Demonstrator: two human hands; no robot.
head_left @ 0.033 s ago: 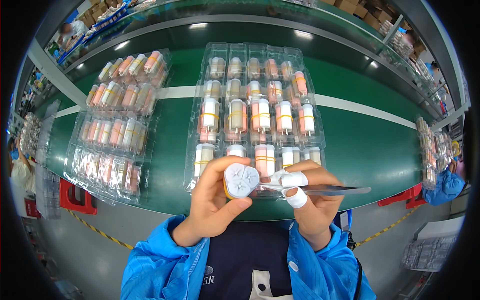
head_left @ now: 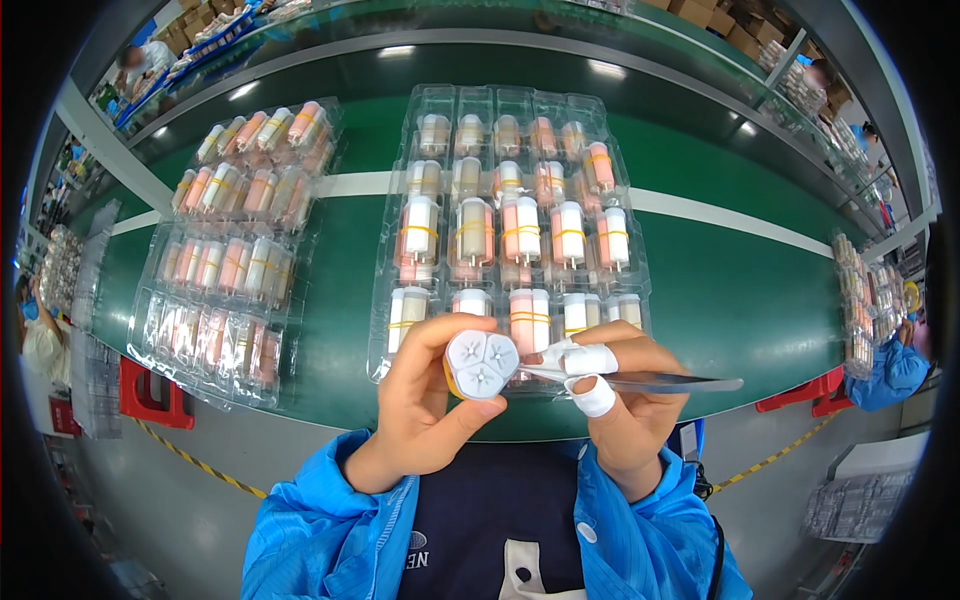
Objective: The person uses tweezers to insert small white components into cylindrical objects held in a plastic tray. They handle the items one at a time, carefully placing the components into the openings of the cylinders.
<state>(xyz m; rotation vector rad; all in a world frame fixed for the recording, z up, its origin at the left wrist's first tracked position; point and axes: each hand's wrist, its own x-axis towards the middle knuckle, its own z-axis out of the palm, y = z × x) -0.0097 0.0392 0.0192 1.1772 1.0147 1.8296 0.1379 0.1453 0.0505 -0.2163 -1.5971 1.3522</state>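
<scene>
White cap (head_left: 481, 364), green table (head_left: 740, 290), blue sleeves (head_left: 310, 530)

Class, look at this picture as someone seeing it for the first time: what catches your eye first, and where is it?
At centre, the left hand holds up a white round-ended bundle of tubes, while the right hand, fingers taped white, points metal tweezers at it. Behind, clear trays of banded pink and white tubes lie on a green table.
</scene>
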